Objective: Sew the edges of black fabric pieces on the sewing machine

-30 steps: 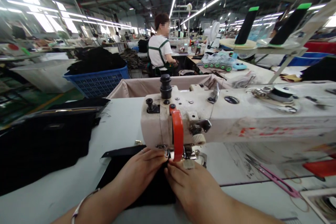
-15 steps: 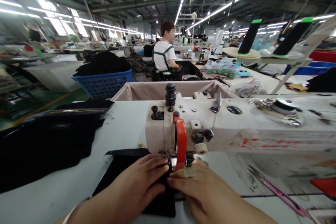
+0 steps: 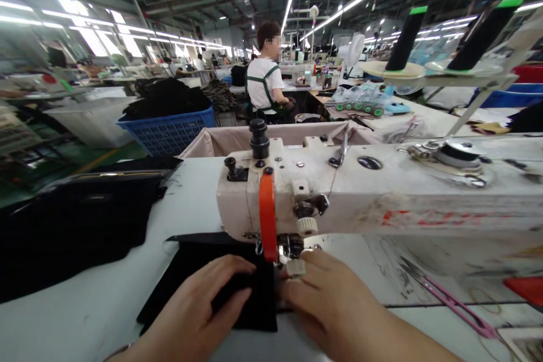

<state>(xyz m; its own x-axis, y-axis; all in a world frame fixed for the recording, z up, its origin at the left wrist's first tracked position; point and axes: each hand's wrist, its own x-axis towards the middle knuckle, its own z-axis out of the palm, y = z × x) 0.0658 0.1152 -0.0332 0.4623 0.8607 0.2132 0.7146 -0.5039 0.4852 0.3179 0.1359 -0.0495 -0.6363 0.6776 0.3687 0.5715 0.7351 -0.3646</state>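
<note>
A white sewing machine (image 3: pixel 365 192) with an orange-red guard (image 3: pixel 267 218) stands over the worktable. Black fabric (image 3: pixel 229 305) lies flat under and in front of its needle area. My left hand (image 3: pixel 212 300) rests on the fabric, thumb and fingers spread apart. Beside the presser foot, my right hand (image 3: pixel 322 294) lies at the fabric's right edge, its fingers bent close together; their tips are partly hidden, so what they grip is unclear.
More black fabric (image 3: pixel 76 232) covers the table's left side. Pink-handled snips (image 3: pixel 458 305) lie at right. Behind the machine is a cloth-lined bin (image 3: pixel 233 138); a blue basket (image 3: pixel 169 130) holds dark pieces. A person (image 3: pixel 265 82) sits farther back.
My left hand has moved down and left, its thumb and fingers now wider apart. The fabric has shifted slightly left. The machine appears farther left and higher in view.
</note>
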